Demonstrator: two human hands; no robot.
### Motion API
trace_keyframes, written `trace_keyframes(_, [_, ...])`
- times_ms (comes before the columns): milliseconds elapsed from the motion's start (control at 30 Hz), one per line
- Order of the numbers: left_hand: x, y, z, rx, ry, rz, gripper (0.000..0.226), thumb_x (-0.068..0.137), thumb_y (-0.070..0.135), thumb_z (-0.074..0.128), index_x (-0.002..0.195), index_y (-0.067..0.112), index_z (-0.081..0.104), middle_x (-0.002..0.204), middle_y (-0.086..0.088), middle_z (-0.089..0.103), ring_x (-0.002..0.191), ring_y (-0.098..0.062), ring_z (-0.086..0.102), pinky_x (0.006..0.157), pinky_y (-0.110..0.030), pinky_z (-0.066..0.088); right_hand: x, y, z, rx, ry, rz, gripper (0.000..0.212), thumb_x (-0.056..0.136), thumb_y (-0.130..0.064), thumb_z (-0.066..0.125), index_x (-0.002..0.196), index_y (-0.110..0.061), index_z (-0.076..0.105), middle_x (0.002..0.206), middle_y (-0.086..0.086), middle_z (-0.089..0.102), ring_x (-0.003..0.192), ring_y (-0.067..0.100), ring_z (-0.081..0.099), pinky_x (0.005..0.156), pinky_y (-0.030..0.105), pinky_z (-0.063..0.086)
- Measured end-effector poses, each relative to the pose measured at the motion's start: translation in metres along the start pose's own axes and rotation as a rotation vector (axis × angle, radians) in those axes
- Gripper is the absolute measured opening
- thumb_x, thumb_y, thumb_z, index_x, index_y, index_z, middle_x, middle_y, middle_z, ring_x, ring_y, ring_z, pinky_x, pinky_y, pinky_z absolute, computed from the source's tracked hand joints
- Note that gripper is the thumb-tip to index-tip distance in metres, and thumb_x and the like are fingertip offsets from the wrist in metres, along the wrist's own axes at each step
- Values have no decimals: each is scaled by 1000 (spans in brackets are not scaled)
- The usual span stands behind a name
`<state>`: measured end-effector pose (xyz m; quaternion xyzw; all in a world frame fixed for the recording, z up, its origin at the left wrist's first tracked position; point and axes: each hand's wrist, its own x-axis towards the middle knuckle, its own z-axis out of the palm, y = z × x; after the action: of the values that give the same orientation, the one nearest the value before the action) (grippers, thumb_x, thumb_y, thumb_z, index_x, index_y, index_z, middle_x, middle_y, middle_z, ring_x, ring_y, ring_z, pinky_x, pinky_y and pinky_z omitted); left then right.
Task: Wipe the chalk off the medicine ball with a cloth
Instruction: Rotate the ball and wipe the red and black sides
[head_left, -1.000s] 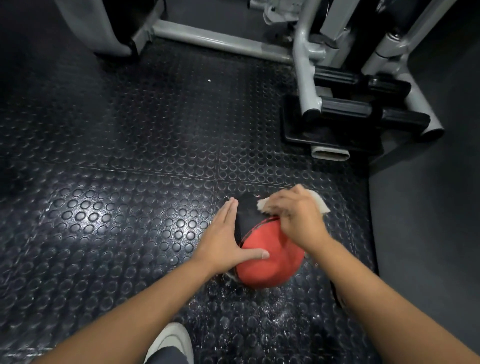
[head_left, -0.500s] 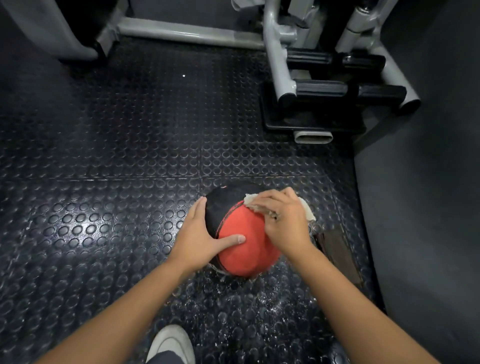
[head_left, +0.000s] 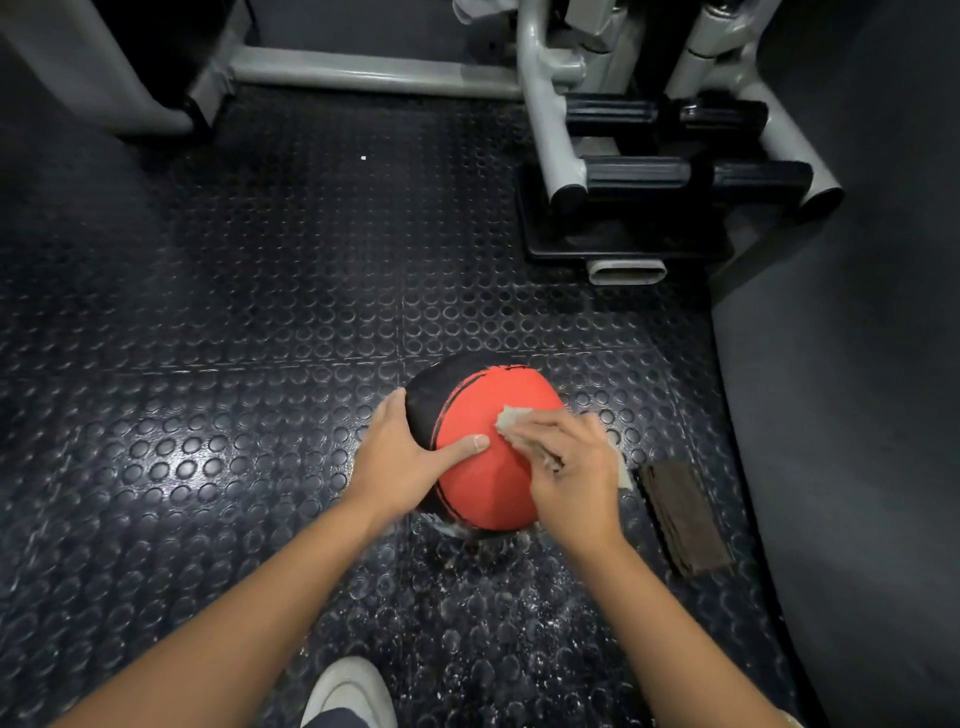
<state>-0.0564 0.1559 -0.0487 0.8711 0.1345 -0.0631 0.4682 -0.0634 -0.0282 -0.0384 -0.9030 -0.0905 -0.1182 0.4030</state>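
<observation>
A red and black medicine ball (head_left: 483, 415) sits on the studded black rubber floor (head_left: 234, 364). My left hand (head_left: 402, 457) rests flat against the ball's left side, fingers straight, thumb stretched across the red panel. My right hand (head_left: 569, 470) lies on the ball's right side and grips a pale cloth (head_left: 511, 418), whose corner sticks out past the fingertips onto the red surface. More of the cloth shows behind the hand at the right. White chalk dust speckles the floor (head_left: 493, 587) just in front of the ball.
Grey gym machine frames and black padded bars (head_left: 649, 171) stand behind the ball at the right. A flat brown piece (head_left: 683, 517) lies on the floor right of the ball. A grey mat (head_left: 857, 415) borders the right side. My white shoe (head_left: 350, 691) shows at the bottom.
My right hand has slid the cloth from the ball's far top toward me and down its right side. More red surface shows at the top. My left hand stays put.
</observation>
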Motion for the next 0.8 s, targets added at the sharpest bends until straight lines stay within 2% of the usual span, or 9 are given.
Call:
trace_keyframes(67, [0, 1, 2, 4, -13, 7, 95, 58, 67, 80, 135, 26, 42, 127, 13, 44, 119, -9, 44, 99, -31, 38, 14, 20, -4, -39, 37, 49, 25, 79, 2, 73, 90, -21, 78, 95, -14, 68, 87, 21, 57, 85, 13, 40])
trace_keyframes(167, [-1, 0, 3, 30, -57, -1, 108, 52, 76, 75, 140, 27, 37, 141, 9, 40, 132, -13, 38, 108, -38, 37, 46, 52, -11, -9, 10, 294, 18, 81, -1, 72, 88, -16, 78, 91, -5, 71, 85, 19, 65, 89, 32, 50])
trace_keyframes(233, [-4, -3, 1, 52, -88, 12, 117, 51, 79, 73, 146, 27, 30, 148, 8, 34, 137, -13, 32, 113, -40, 33, 56, 63, -18, 88, -75, 443, 14, 81, -2, 73, 91, -11, 77, 83, -5, 73, 78, 10, 67, 82, 25, 53])
trace_keyframes(300, [-7, -9, -4, 66, -130, 28, 123, 52, 76, 76, 151, 27, 22, 154, 11, 26, 141, -11, 27, 116, -38, 28, 57, 67, -26, 181, -108, 479, 13, 83, -6, 72, 95, -10, 76, 65, -14, 69, 61, 4, 65, 63, 20, 53])
trace_keyframes(333, [-6, -14, -8, 72, -163, 27, 126, 52, 74, 77, 153, 27, 18, 157, 11, 21, 142, -11, 24, 117, -37, 26, 57, 64, -31, 221, -84, 479, 13, 84, -7, 72, 95, -13, 76, 64, -14, 69, 59, 6, 66, 58, 20, 53])
trace_keyframes(433, [-1, -25, -21, 138, -272, 85, 129, 52, 66, 83, 154, 30, 13, 160, 15, 12, 146, -6, 15, 120, -37, 20, 58, 55, -42, 372, 40, 447, 16, 85, -6, 71, 95, -17, 75, 90, -1, 75, 86, 18, 71, 79, 29, 55])
trace_keyframes(567, [10, -28, -40, 280, -394, 237, 129, 51, 64, 85, 154, 40, 10, 152, 31, 2, 143, 8, -3, 117, -29, 11, 57, 39, -49, 407, 19, 416, 14, 89, -13, 68, 96, -23, 74, 92, -4, 74, 87, 13, 69, 84, 30, 53])
trace_keyframes(700, [12, -35, -43, 225, -264, 229, 128, 45, 71, 81, 152, 38, 20, 150, 20, 22, 139, -1, 22, 115, -31, 25, 54, 20, -49, 368, -71, 391, 19, 96, -20, 57, 90, -30, 73, 92, -8, 73, 91, 10, 67, 84, 24, 49])
trace_keyframes(800, [6, -42, -39, 86, -140, 214, 100, 52, 73, 74, 137, 31, 44, 130, 20, 41, 122, -2, 44, 105, -39, 44, 51, 11, -41, 359, -141, 404, 32, 95, -21, 47, 84, -33, 74, 89, -10, 74, 94, 8, 68, 86, 25, 49])
